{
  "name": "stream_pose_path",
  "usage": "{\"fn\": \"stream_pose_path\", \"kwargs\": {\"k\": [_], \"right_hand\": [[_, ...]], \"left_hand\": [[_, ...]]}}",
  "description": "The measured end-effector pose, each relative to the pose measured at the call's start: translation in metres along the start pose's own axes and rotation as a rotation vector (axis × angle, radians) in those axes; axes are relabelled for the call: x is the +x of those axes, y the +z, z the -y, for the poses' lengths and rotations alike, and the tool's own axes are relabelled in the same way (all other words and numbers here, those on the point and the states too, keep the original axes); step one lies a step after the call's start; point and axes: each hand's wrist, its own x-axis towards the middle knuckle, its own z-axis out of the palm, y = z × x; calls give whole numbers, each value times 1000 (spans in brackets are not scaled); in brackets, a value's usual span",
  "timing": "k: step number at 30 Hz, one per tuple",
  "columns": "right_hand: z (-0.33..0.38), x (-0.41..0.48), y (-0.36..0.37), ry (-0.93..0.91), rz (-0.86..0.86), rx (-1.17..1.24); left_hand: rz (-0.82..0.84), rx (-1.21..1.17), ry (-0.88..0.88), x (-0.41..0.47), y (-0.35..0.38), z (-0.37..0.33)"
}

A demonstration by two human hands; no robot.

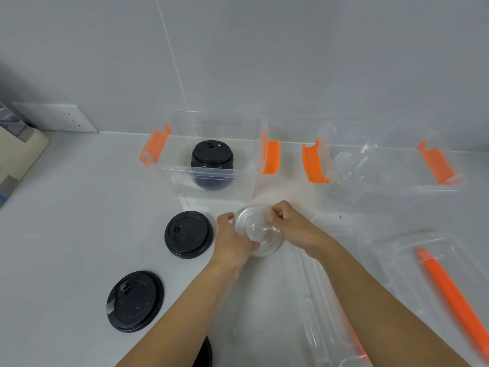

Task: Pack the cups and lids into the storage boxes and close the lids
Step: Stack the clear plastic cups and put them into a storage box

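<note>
- While both forearms reach in from the lower frame, the left hand [232, 238] and right hand [293, 226] pinch opposite rims of a clear lid stack [258, 231] at centre, fingers curled closed on it.
- No writing is readable anywhere.
- Two open storage boxes with orange latches stand behind: the left box [209, 165] holds black lids [212, 157], the right box [383, 168] clear cups [352, 168].
- Two black lid piles [188, 234] [135, 300] lie at left.
- Box covers [397, 287] lie lower right.
</note>
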Motion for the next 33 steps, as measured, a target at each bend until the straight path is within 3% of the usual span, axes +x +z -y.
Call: {"fn": "stream_pose_path", "kwargs": {"k": [7, 13, 22, 33], "right_hand": [[9, -5, 7, -211, -38, 70], [8, -8, 16, -202, -129, 310], [26, -18, 20, -247, -125, 443], [63, -44, 22, -417, -240, 489]], "left_hand": [[58, -79, 98, -3, -5, 2], [25, -175, 97, -3, -8, 2], [-134, -157, 168, -9, -21, -7], [-41, -214, 362, -22, -37, -36]]}}
